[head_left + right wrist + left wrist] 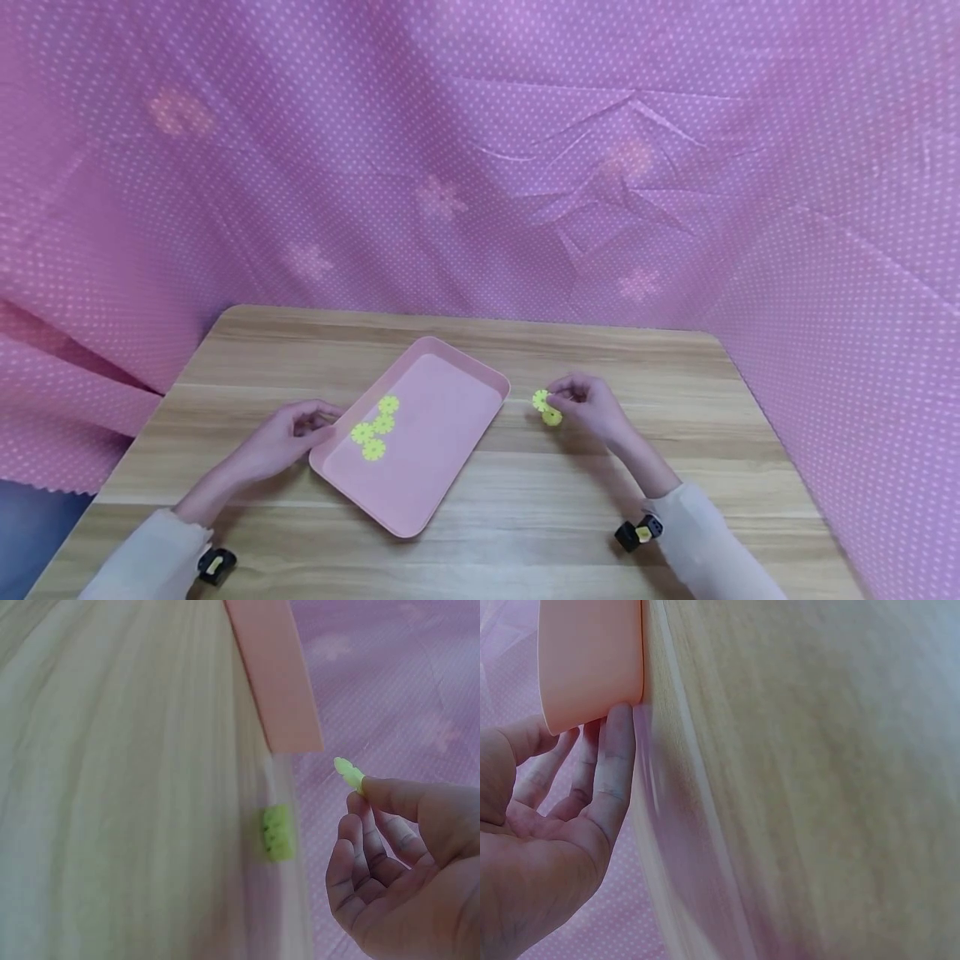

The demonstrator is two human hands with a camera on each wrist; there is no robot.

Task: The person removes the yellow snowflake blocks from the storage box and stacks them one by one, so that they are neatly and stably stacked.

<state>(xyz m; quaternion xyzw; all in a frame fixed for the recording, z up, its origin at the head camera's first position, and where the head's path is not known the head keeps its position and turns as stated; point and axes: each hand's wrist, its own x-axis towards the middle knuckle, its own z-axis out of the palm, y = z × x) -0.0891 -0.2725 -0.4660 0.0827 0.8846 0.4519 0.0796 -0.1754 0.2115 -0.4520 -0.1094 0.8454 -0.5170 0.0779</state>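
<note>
A pink rectangular tray [435, 450] lies at a slant on the table. Inside it, toward the left side, are several yellow flower-shaped discs [373, 450]. My left hand [296, 429] holds the tray's left edge, thumb at the rim and fingertips against the outer wall in the left wrist view. To the right of the tray, my right hand [592, 406] pinches one yellow flower-shaped disc [349, 774] between thumb and index finger, raised above the table. Just below it, a thick yellow flower-shaped piece [277, 832], perhaps a stack, rests on the wood.
The wood-grain table [525, 533] has rounded far corners. Pink dotted cloth [480, 167] hangs behind it and along both sides. Dark wrist devices [637, 532] are strapped near both pale sleeves [708, 542].
</note>
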